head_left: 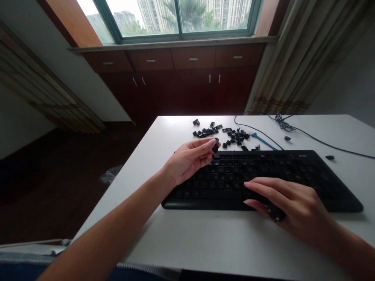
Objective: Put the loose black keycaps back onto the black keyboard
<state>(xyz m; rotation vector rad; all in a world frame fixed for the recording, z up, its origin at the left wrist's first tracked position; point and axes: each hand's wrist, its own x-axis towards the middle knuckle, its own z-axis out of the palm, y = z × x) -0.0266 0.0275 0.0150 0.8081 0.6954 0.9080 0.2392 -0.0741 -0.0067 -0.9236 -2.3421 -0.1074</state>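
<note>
My left hand (190, 160) is above the upper left of a black keyboard (211, 205), pinching a small black keycap (216, 145) between thumb and fingertips. Over the keyboard's lower middle is my right hand (287, 199), its index finger and thumb reaching left toward the keys. A dark bunch that looks like black keycaps (275, 212) is tucked in that hand's palm, partly hidden by the fingers. Some key positions in the upper rows appear to lack caps, though the dim light blurs detail. Loose keycaps (238, 136) lie scattered just behind the keyboard.
A thin blue tool (263, 141) rests beside the loose keycaps. The keyboard's cable (316, 138) runs in a tangle across the back right of the white table (175, 242). Single black pieces lie at right, one a dark keycap (329, 157). Wooden cabinets (181, 86) stand beyond.
</note>
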